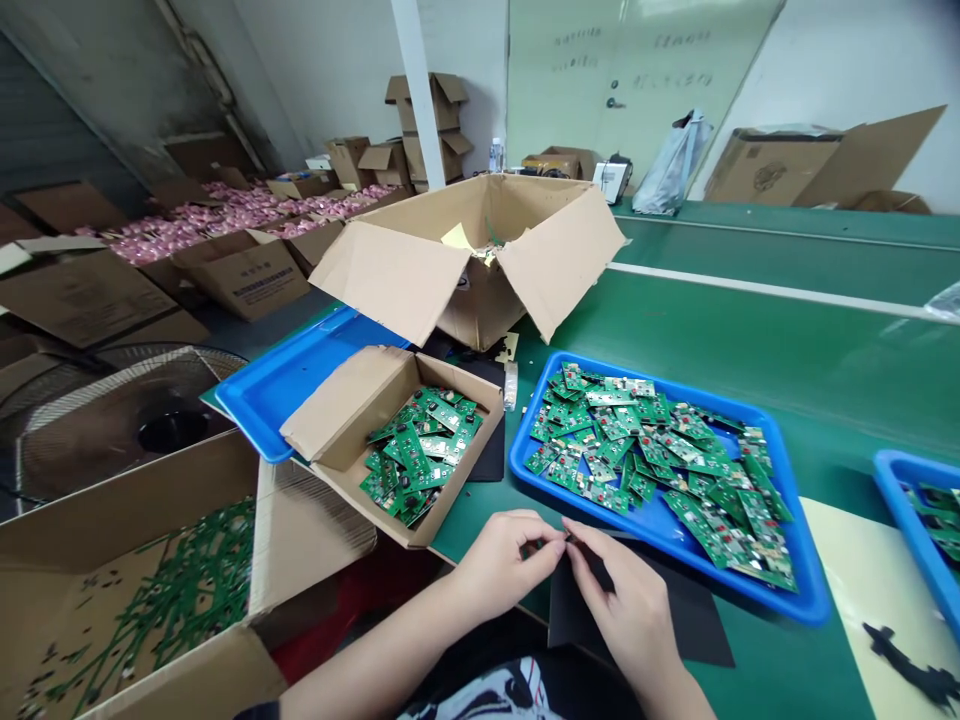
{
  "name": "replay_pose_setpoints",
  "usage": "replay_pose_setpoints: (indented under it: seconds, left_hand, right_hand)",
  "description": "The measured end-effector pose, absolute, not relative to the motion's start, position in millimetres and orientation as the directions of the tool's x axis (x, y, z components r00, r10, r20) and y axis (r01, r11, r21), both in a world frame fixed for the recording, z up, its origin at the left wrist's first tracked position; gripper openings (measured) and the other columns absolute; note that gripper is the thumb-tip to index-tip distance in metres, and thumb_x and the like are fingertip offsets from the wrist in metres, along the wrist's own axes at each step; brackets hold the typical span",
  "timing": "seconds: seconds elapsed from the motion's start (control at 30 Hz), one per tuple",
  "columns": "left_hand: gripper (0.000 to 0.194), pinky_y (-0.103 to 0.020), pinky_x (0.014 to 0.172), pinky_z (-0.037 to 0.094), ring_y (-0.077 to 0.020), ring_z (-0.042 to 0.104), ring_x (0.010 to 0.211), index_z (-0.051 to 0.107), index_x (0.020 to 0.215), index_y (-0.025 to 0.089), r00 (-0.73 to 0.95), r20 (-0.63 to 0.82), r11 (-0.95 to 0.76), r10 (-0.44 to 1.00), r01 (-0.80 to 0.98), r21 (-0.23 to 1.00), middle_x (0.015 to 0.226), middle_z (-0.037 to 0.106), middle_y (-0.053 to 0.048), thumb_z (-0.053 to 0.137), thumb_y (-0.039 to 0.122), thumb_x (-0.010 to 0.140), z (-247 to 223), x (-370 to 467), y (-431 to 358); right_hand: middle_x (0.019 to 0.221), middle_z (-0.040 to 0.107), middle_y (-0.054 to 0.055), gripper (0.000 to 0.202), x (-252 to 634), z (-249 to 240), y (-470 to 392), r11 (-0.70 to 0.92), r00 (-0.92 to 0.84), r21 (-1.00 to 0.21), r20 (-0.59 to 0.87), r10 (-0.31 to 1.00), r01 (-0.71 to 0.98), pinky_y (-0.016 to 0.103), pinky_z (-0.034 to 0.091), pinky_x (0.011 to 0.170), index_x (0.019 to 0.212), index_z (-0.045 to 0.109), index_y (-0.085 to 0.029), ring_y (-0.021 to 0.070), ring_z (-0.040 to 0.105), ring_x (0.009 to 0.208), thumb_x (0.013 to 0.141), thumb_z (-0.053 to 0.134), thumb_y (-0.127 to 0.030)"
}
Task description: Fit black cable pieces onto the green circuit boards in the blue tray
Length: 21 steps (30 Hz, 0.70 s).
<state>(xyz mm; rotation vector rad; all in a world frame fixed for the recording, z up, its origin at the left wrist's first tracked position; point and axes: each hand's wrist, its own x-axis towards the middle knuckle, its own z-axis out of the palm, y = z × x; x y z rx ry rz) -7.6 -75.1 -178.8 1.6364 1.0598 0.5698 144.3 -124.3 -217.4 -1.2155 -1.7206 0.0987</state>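
My left hand [504, 562] and my right hand [628, 600] meet fingertip to fingertip over the near edge of the table. Both are closed in a pinch. Whatever is between the fingers is small, dark and mostly hidden, so I cannot make it out. Under my right hand lies a black sheet [686, 615]. Just beyond it, a blue tray [525, 468] holds many loose green circuit boards [619, 425]. To the left of my hands, an open cardboard box [450, 508] contains more green circuit boards [411, 455] with black parts on them.
A large open carton [469, 310] stands behind the small box, beside another blue tray [281, 365]. Lower left, a floor carton [300, 540] holds thin green strips [195, 590]. A fan [172, 430] stands at left. At right are yellow paper [847, 560] and another tray [900, 500].
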Motion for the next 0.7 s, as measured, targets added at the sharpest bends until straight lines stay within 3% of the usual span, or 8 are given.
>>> replay_pose_setpoints:
  seconds: [0.17, 0.43, 0.7]
  left_hand:
    - [0.023, -0.024, 0.057, 0.038, -0.0128, 0.048, 0.059, 0.069, 0.068, 0.016, 0.467, -0.127, -0.045, 0.875, 0.34, 0.939, 0.06, 0.053, 0.0, 0.054, 0.027, 0.08, -179.9, -6.5, -77.8]
    - [0.028, -0.022, 0.049, 0.036, -0.0106, 0.045, 0.053, 0.061, 0.064, 0.014, 0.38, -0.153, 0.06, 0.912, 0.246, 0.968, 0.062, 0.051, -0.001, 0.051, 0.033, 0.081, -181.1, 1.2, -88.9]
    - [0.024, -0.021, 0.047, 0.035, -0.0097, 0.044, 0.05, 0.058, 0.062, 0.014, 0.357, -0.166, 0.084, 0.919, 0.233, 0.969, 0.058, 0.05, 0.0, 0.051, 0.03, 0.079, -184.1, 6.2, -91.4]
  right_hand:
    - [0.096, 0.074, 0.011, 0.02, 143.6, -220.1, -127.5, 0.52, -0.022, -0.543, 0.677, 0.735, 0.659, 0.031, 0.062, 0.074, 0.104, 0.067, -0.016, 0.0205, 0.072, 0.085, 0.092, 0.052, -0.013]
    - [0.112, 0.069, 0.012, 0.043, 139.9, -227.4, -137.8, 0.546, -0.016, -0.521, 0.714, 0.7, 0.656, 0.035, 0.061, 0.078, 0.131, 0.055, -0.022, 0.0233, 0.07, 0.096, 0.09, 0.054, -0.008]
    - [0.103, 0.072, 0.013, 0.021, 144.4, -228.7, -139.5, 0.503, -0.013, -0.499, 0.701, 0.713, 0.705, 0.03, 0.06, 0.075, 0.107, 0.067, -0.016, 0.0223, 0.072, 0.087, 0.092, 0.053, -0.017]
